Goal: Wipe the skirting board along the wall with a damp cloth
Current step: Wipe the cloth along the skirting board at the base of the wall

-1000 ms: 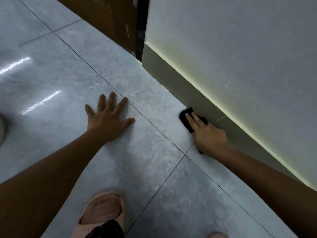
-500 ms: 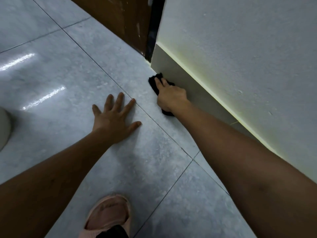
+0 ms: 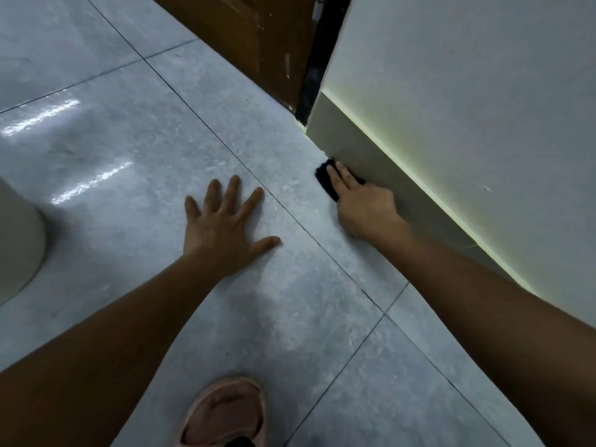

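A grey skirting board (image 3: 351,141) runs along the foot of the white wall (image 3: 467,91), from the door frame toward the lower right. A black cloth (image 3: 325,179) is pressed against its base, close to the door-frame end. My right hand (image 3: 362,204) lies flat on the cloth, fingers pointing along the board, and covers most of it. My left hand (image 3: 224,227) rests palm down on the tiled floor with its fingers spread and nothing in it.
A brown wooden door (image 3: 254,43) and a black frame strip (image 3: 317,62) stand just past the board's end. A pale rounded object (image 3: 17,240) sits at the left edge. A pink slipper (image 3: 225,414) is at the bottom on grey floor tiles (image 3: 129,130).
My right hand slid the cloth along the board toward the door, then back a little from the door-frame end. The left hand stayed planted on the floor.
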{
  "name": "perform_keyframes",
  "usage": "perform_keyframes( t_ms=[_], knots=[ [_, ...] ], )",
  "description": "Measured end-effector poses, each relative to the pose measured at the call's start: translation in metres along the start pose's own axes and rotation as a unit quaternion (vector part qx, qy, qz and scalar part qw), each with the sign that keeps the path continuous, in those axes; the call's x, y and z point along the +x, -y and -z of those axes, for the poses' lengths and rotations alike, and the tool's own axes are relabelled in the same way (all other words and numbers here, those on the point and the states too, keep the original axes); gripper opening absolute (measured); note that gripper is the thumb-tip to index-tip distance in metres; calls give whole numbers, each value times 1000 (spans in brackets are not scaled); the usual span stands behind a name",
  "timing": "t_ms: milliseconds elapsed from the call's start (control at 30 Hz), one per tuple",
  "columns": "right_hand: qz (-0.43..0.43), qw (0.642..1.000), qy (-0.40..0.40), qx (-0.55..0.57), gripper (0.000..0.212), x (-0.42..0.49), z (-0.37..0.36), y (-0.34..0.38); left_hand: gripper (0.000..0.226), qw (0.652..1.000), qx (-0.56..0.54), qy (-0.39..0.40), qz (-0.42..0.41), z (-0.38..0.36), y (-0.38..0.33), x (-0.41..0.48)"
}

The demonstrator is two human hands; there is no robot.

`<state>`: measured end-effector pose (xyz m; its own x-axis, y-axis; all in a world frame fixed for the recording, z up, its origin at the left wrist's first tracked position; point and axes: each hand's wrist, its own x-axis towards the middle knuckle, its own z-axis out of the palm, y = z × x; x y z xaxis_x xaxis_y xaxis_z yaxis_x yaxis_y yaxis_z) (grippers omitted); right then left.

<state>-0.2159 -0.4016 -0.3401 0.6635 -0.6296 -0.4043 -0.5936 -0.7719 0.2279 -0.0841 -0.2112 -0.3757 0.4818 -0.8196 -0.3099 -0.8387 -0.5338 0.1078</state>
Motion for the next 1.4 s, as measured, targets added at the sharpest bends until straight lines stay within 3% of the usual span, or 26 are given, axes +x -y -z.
perform_keyframes(
  t_ms=[200,433,567,733,933,1133,1200,1333,1400],
  knots=[
    [12,999,-18,41,70,73,42,50,95,1000,19,18,-1,-1,3,2],
    [23,991,-63,112,67,32,0,23,92,1000,6,20,-5,0,4,1],
    [-3,997,-36,68,71,-8,-16,5,92,1000,-3,19,-4,-1,4,2],
    [24,994,-104,-35,63,33,13,27,93,1000,6,24,-5,-1,4,1],
    [-30,970,-108,218,59,46,11,70,100,1000,17,16,-2,-3,7,-2],
    [100,955,-170,220,47,-34,-32,68,107,1000,2,5,12,-6,10,-7],
    [82,958,-173,214,50,-22,-33,58,108,1000,-2,8,9,-4,9,-7],
    [-40,959,-169,225,53,38,-11,59,111,1000,-5,15,11,-3,10,-8],
    [-49,959,-164,228,56,44,-6,69,116,1000,-12,14,23,-4,12,-11]
  ],
)
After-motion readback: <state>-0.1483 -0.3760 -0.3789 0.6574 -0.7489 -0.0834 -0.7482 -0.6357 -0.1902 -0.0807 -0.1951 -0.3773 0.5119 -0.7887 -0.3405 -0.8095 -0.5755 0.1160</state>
